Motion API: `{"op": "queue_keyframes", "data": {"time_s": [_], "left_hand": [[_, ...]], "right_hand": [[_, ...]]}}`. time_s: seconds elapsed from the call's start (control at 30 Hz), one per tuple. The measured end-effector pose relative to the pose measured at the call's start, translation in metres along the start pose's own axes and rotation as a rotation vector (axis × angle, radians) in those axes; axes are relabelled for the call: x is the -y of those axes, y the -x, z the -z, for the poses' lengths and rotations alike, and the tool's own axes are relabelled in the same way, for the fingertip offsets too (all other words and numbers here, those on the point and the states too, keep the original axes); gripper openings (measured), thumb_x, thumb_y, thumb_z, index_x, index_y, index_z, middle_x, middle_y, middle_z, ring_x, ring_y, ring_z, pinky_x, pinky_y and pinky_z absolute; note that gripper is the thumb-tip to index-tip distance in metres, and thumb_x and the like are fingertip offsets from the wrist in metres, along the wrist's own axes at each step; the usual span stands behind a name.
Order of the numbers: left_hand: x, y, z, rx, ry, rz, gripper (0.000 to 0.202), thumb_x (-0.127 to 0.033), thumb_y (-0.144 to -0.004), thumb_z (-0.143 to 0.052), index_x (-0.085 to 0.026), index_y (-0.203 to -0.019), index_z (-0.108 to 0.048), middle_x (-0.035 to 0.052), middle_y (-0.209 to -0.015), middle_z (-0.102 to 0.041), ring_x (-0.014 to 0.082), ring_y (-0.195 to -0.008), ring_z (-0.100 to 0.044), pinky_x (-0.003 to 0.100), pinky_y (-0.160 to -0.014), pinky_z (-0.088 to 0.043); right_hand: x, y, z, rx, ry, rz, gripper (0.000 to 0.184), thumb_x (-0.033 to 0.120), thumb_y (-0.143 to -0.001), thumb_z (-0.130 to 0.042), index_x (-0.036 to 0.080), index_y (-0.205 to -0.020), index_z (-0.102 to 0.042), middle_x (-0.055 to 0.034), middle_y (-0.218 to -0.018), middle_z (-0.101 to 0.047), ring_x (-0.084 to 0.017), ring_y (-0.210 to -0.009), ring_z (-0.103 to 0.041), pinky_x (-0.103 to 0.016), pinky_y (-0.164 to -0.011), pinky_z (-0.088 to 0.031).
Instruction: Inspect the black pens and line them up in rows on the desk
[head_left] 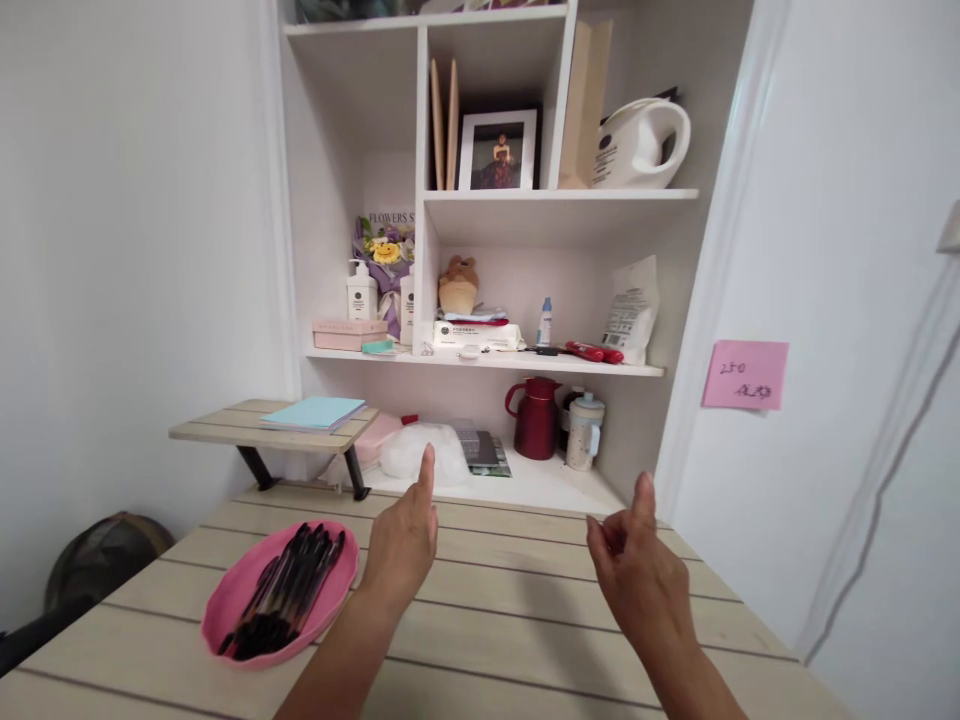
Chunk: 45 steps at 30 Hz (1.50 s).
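My left hand (401, 540) is raised over the middle of the table, its index finger stretched up and the other fingers curled in. It holds nothing that I can see. To its left, a pink scalloped plate (214, 610) carries a bundle of dark pens (292, 590). On the right, my right hand (641, 580) is lifted above the table with index finger pointing up and thumb apart. Nothing shows in that hand either. Neither hand touches the plate or the pens.
The slatted wooden table (480, 640) meets a white shelf unit (480, 195). A small raised stand (217, 422) bears light-blue paper (319, 412). A red jug (536, 420) and a pale cup (585, 432) stand behind. A pink note (745, 375) sticks to the wall.
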<state>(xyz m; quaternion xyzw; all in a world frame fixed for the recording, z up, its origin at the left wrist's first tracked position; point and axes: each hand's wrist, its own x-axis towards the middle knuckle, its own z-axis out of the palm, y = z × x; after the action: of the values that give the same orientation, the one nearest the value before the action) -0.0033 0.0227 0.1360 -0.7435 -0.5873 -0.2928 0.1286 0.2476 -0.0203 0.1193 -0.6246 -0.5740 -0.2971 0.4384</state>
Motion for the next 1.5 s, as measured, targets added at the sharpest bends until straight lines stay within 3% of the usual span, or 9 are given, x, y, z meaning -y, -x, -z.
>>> {"op": "queue_keyframes", "data": {"time_s": [0.33,0.63,0.77,0.9,0.97,1.07,1.23,1.33,1.5], "left_hand": [[0.014,-0.005,0.019,0.010,-0.101,0.104,0.072,-0.018,-0.082,-0.038,-0.016,-0.140,0.004,0.0045,-0.076,-0.062,0.0178,-0.070,-0.059,0.025,-0.056,-0.034],[0.013,-0.007,0.020,-0.017,-0.050,0.116,0.073,-0.017,-0.081,-0.038,-0.016,-0.140,0.004,0.0034,-0.076,-0.061,0.0166,-0.071,-0.059,0.024,-0.056,-0.034],[0.012,-0.006,0.021,-0.028,-0.013,0.051,0.063,-0.023,-0.083,-0.040,-0.021,-0.139,-0.012,0.0024,-0.081,-0.061,0.0154,-0.071,-0.058,0.024,-0.056,-0.034],[0.015,-0.005,0.027,-0.031,0.003,0.036,0.028,-0.036,-0.082,-0.044,-0.023,-0.104,-0.055,0.0030,-0.085,-0.060,0.0149,-0.073,-0.056,0.024,-0.060,-0.034],[0.018,-0.004,0.030,-0.026,-0.008,0.066,0.022,-0.040,-0.080,-0.046,-0.021,-0.082,-0.057,0.0023,-0.080,-0.059,0.0152,-0.070,-0.055,0.025,-0.058,-0.032],[0.027,0.001,0.037,-0.010,-0.060,0.089,0.022,-0.040,-0.079,-0.046,-0.020,-0.070,-0.051,0.0013,-0.073,-0.057,0.0157,-0.067,-0.053,0.025,-0.056,-0.029],[0.077,0.017,0.046,0.030,-0.165,0.230,0.021,-0.036,-0.080,-0.039,-0.021,-0.068,-0.049,0.0016,-0.072,-0.058,0.0171,-0.068,-0.054,0.025,-0.057,-0.030],[0.125,0.027,0.045,0.055,-0.156,0.308,0.025,-0.041,-0.078,-0.040,-0.020,-0.080,-0.054,0.0049,-0.084,-0.061,0.0209,-0.081,-0.057,0.027,-0.066,-0.037],[0.201,0.040,0.019,0.135,-0.187,0.543,0.069,-0.058,-0.074,-0.035,-0.006,-0.118,-0.046,0.0218,-0.106,-0.057,0.0330,-0.101,-0.053,0.038,-0.078,-0.040]], "right_hand": [[-0.018,-0.004,0.003,0.009,0.061,-0.031,0.074,0.027,-0.082,-0.037,0.005,-0.138,0.005,-0.0001,-0.062,-0.058,-0.017,-0.048,-0.049,-0.024,-0.044,-0.024],[-0.027,0.001,-0.008,0.002,0.063,-0.060,0.073,0.029,-0.081,-0.039,0.007,-0.139,-0.001,0.0008,-0.063,-0.058,-0.017,-0.048,-0.049,-0.025,-0.045,-0.026],[-0.024,0.000,-0.006,0.009,-0.023,-0.088,0.063,0.033,-0.083,-0.041,0.010,-0.136,-0.016,-0.0003,-0.067,-0.060,-0.015,-0.051,-0.051,-0.025,-0.048,-0.030],[-0.008,0.006,-0.007,0.031,-0.110,0.012,0.023,0.038,-0.082,-0.045,0.018,-0.090,-0.053,-0.0005,-0.066,-0.056,-0.012,-0.053,-0.050,-0.024,-0.052,-0.033],[0.006,0.019,-0.009,0.096,-0.144,0.123,0.021,0.035,-0.082,-0.046,0.019,-0.069,-0.048,-0.0016,-0.067,-0.055,-0.011,-0.054,-0.048,-0.023,-0.053,-0.033],[0.027,0.055,-0.014,0.273,-0.143,0.350,0.019,0.019,-0.082,-0.044,0.019,-0.063,-0.047,-0.0029,-0.071,-0.055,-0.011,-0.055,-0.047,-0.024,-0.054,-0.031],[0.034,0.129,-0.024,0.544,-0.080,0.689,0.021,-0.001,-0.061,-0.050,0.020,-0.060,-0.048,-0.0005,-0.066,-0.058,-0.012,-0.048,-0.046,-0.026,-0.047,-0.023],[0.029,0.152,-0.026,0.682,-0.065,0.652,0.019,0.001,-0.059,-0.052,0.020,-0.065,-0.052,0.0004,-0.069,-0.060,-0.010,-0.047,-0.048,-0.026,-0.044,-0.019],[0.039,0.154,-0.020,0.846,-0.101,0.442,0.014,0.013,-0.064,-0.054,0.020,-0.076,-0.056,-0.0016,-0.078,-0.062,-0.014,-0.057,-0.056,-0.024,-0.046,-0.023]]}}
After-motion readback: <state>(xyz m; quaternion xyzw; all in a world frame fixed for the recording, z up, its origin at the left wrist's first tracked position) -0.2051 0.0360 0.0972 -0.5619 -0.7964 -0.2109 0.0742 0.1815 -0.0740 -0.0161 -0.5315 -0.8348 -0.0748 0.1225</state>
